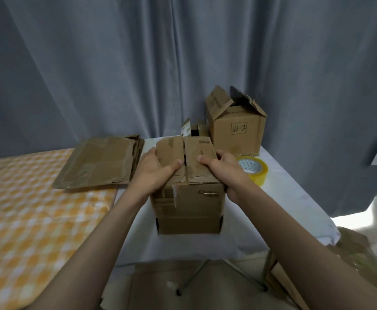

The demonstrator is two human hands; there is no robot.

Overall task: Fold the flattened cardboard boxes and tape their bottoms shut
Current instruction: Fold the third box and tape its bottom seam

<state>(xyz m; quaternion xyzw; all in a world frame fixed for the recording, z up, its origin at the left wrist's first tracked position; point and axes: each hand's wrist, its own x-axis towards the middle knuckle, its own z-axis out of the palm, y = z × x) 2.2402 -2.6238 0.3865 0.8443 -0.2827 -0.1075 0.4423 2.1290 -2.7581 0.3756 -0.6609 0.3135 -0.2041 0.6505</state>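
Note:
A brown cardboard box (188,204) stands on the small white-covered table (279,193), its two top flaps folded down with a narrow gap between them. My left hand (154,170) grips the box's left side, thumb pressing on the left flap. My right hand (225,172) grips the right side, thumb pressing on the right flap. A roll of yellowish tape (253,170) lies on the table just right of my right hand. A stack of flattened boxes (100,162) lies to the left, on the checked bed.
A folded box with open top flaps (235,126) stands at the table's back right, a smaller box (194,128) beside it. A grey curtain (138,63) hangs behind. The orange checked bed (31,209) is at left. Cardboard (350,260) lies on the floor at right.

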